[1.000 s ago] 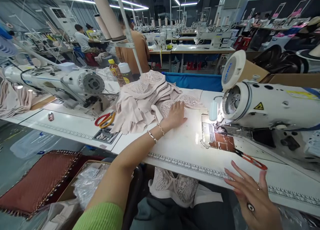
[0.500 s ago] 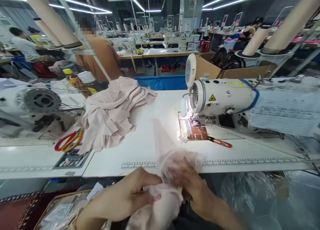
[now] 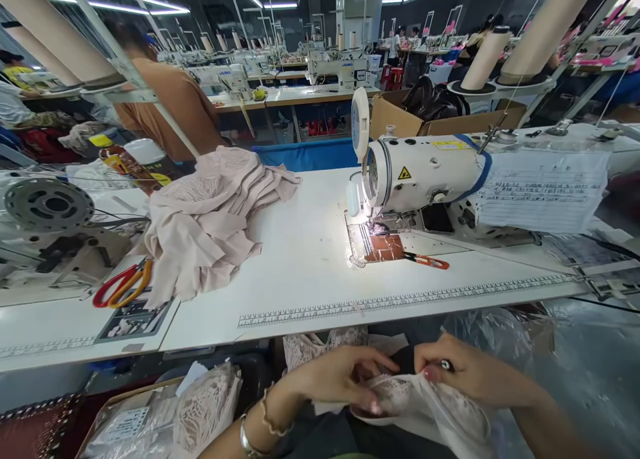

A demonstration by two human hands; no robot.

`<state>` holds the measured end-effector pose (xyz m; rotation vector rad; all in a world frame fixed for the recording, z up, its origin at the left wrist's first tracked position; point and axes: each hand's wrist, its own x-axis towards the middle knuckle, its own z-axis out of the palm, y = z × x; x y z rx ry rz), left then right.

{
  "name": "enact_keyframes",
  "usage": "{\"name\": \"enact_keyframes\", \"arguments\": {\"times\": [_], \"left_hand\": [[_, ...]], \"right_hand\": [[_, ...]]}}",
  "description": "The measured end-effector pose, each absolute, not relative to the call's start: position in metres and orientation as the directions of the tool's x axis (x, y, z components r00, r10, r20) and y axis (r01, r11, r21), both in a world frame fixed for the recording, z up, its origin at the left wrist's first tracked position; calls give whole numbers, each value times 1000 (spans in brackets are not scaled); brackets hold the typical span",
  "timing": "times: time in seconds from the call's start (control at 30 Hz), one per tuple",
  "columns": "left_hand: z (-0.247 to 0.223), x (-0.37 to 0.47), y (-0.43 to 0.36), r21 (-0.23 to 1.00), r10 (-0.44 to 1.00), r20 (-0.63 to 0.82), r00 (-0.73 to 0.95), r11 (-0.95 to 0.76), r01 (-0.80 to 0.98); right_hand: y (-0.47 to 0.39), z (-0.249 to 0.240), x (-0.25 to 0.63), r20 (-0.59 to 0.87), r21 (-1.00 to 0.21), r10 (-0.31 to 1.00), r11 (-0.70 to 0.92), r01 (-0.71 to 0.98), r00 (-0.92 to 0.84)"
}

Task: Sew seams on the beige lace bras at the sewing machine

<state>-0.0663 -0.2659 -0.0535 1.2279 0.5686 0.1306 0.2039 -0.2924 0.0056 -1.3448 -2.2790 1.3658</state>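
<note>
Over my lap, below the table edge, I hold a pale pink lace garment (image 3: 410, 396) with a rounded, cup-like part at its right. My left hand (image 3: 340, 379) grips its left side, thumb and fingers curled on the edge. Pinched on its upper edge is my right hand (image 3: 470, 372); a small dark, shiny item shows at those fingers, too small to name. Another lace piece (image 3: 325, 339) lies just behind my left hand, partly hidden by it.
A sewing machine (image 3: 425, 169) stands at the right, with orange-handled snips (image 3: 426, 260) by its needle plate. Left on the table (image 3: 295, 259) are a pile of pink fabric pieces (image 3: 200, 226) and red-and-yellow scissors (image 3: 123, 286). A box (image 3: 125, 426) holds bagged lace.
Both hands have moved down and right with the garment, off the table edge to my lap. The sheer part that lay over the table is gone from there. The view has shifted right.
</note>
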Motion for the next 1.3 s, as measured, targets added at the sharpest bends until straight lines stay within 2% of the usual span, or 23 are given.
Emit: {"name": "enact_keyframes", "arguments": {"times": [0.07,0.13,0.27,0.33,0.43,0.53,0.6,0.7,0.9,1.3], "left_hand": [[-56,-54,-272,937,501,-321,804,294,191],[-59,-48,-276,938,582,-310,751,315,143],[-59,-50,-283,886,634,-366,681,462,47],[-56,-52,-286,881,649,-360,670,473,15],[-51,-52,-292,893,684,-347,642,450,4],[-50,-50,-297,910,748,-328,578,415,-20],[-51,-48,-299,914,780,-319,538,403,-43],[-53,-49,-302,909,798,-341,497,415,-44],[-55,-50,-306,921,823,-311,475,384,-63],[-51,-50,-303,940,830,-280,482,339,-39]], "right_hand": [[-292,4,207,-270,-774,777,177,608,-569],[-291,5,212,-248,-782,789,179,597,-562],[-288,-3,221,-241,-792,790,176,585,-564],[-289,-13,219,-214,-770,817,196,607,-535],[-298,-29,206,21,-694,927,282,662,-373],[-313,-40,188,234,-622,950,309,719,-206],[-323,-42,176,298,-576,926,367,730,-231],[-335,-41,163,351,-440,874,471,765,-336],[-342,-38,152,447,-177,797,523,834,-405],[-339,-35,145,476,-76,759,539,839,-445]]}}
